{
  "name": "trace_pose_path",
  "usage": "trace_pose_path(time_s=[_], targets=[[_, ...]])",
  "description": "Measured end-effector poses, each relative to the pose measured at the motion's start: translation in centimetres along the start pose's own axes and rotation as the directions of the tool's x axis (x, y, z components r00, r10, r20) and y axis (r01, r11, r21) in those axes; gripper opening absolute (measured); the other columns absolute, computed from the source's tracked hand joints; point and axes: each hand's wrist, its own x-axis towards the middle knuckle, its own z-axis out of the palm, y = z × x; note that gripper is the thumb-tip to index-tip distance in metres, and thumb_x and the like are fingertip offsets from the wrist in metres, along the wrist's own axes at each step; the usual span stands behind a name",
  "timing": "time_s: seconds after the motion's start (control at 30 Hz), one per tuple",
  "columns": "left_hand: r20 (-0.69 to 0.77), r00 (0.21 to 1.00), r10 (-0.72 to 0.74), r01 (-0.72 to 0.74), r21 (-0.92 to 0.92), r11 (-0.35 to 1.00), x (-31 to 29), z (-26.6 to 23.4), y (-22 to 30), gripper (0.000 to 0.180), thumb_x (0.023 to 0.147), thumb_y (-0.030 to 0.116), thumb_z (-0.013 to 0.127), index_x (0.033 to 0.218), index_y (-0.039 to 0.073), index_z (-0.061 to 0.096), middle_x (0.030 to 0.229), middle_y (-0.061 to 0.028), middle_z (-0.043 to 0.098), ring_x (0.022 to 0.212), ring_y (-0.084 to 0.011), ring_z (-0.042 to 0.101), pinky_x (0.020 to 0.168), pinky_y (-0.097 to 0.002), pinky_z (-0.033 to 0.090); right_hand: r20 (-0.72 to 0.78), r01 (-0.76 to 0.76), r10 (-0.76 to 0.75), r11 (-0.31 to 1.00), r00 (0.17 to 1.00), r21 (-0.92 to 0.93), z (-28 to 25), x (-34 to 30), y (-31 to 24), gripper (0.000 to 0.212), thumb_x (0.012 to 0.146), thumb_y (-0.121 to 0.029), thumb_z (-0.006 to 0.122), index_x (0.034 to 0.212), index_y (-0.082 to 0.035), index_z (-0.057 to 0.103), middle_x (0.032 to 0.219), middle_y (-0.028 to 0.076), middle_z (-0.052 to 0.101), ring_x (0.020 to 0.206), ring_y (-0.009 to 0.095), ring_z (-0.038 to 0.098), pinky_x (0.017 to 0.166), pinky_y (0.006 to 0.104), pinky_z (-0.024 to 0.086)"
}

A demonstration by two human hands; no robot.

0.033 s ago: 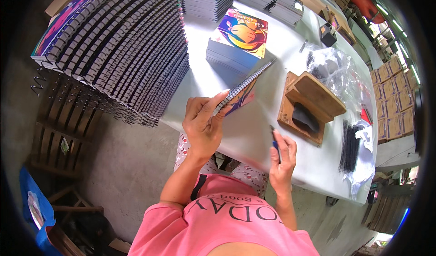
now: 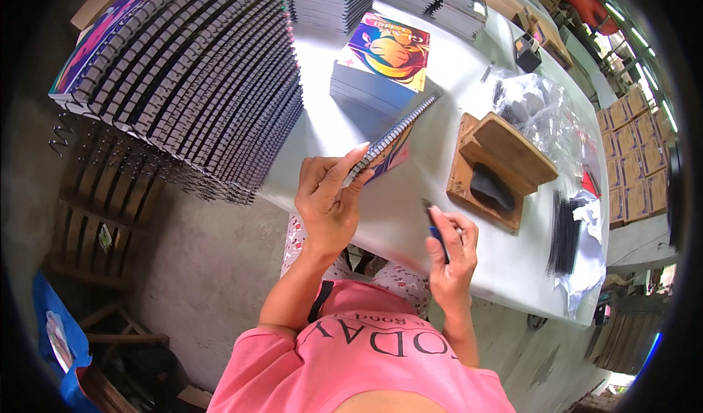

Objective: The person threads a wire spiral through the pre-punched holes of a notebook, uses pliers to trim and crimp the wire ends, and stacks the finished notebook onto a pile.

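Tool (image 2: pixel 439 236) right of notebook (image 2: pixel 392 156), tip apart from the coil (image 2: pixel 399 131)

Over the table's (image 2: pixel 392 226) near edge, the right hand (image 2: pixel 455 258) has thumb and fingers closed round the tool, which has a blue part and a dark tip; its exact kind is hard to tell. The tip points away from the edge and slightly left, with a gap between it and the notebook.

Across that gap, the left hand (image 2: pixel 327 204) is clamped on the notebook at the coil's near end. The notebook is held tilted just inside the near edge, coil uppermost. The coil's long axis runs away from the left hand, slanting right, so the right hand is the farther from its near end.

Loose coils (image 2: pixel 562 233) lie by the right edge; farther in are a wooden box (image 2: pixel 515 146) and a low stack (image 2: pixel 373 88).
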Motion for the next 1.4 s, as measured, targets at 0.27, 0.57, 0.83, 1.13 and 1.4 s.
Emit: trace_pose_path(time_s=[0.27, 0.57, 0.83, 1.13, 1.4], targets=[[0.014, 0.998, 0.067, -0.067, 0.009, 0.998, 0.1, 0.1, 1.0, 0.054, 0.060, -0.012, 0.062, 0.110, 0.009, 0.066, 0.078, -0.0015, 0.057, 0.071, -0.0182, 0.045, 0.061, -0.0291, 0.039, 0.045, 0.348, -0.346, 0.918, 0.937, -0.189, 0.6, 4.4, -4.8, 0.037, 0.083, -0.027, 0.062, 0.120, -0.022, 0.060, 0.110, 0.007, 0.051, 0.099, 0.026, 0.048, 0.088, 0.0437, 0.031], [-0.012, 0.997, 0.077, -0.077, -0.006, 0.997, -1.0, 0.8, 1.0, 0.054, 0.059, -0.011, 0.059, 0.108, 0.009, 0.067, 0.078, -0.0027, 0.059, 0.070, -0.0194, 0.045, 0.061, -0.0295, 0.040, 0.688, -0.665, 0.045, 0.309, 0.724, 0.680, 0.4, 3.5, -3.9, 0.038, 0.099, -0.032, 0.038, 0.128, -0.007, 0.040, 0.090, 0.005, 0.057, 0.078, 0.009, 0.055, 0.065, 0.0230, 0.046], [-0.148, 0.931, -0.335, 0.247, -0.420, 0.873, 0.9, 1.2, 2.2, 0.036, 0.090, 0.010, 0.058, 0.122, -0.004, 0.049, 0.082, -0.0029, 0.055, 0.072, -0.0057, 0.050, 0.065, -0.0167, 0.043, 0.180, 0.054, -0.055, 0.998, 0.982, 0.012, 0.1, 1.7, 0.0, 0.036, 0.088, -0.027, 0.054, 0.121, -0.012, 0.054, 0.107, 0.017, 0.052, 0.099, 0.034, 0.050, 0.087, 0.0425, 0.038], [0.144, 0.865, -0.481, 0.417, -0.739, 0.529, 1.5, -0.9, 3.6, 0.027, 0.095, 0.015, 0.050, 0.114, -0.003, 0.055, 0.091, -0.0027, 0.057, 0.080, -0.0045, 0.053, 0.074, -0.0191, 0.043, -0.105, -0.102, 0.076, 0.958, 0.992, -0.268, -2.0, -1.2, 7.4, 0.064, 0.089, -0.041, 0.053, 0.141, -0.014, 0.029, 0.144, 0.015, 0.028, 0.136, 0.031, 0.023, 0.106, 0.0537, 0.011], [0.114, 0.993, -0.014, 0.098, -0.784, 0.613, 4.3, -5.3, 9.4, 0.024, 0.092, -0.001, 0.046, 0.116, -0.003, 0.044, 0.105, -0.0179, 0.059, 0.108, -0.0219, 0.055, 0.091, -0.0338, 0.045, -0.044, 0.024, 0.107, 0.188, 0.993, 0.982, -2.2, 7.8, 4.7, 0.048, 0.076, -0.004, 0.070, 0.119, -0.004, 0.049, 0.101, 0.005, 0.061, 0.087, 0.015, 0.061, 0.077, 0.0248, 0.052]])
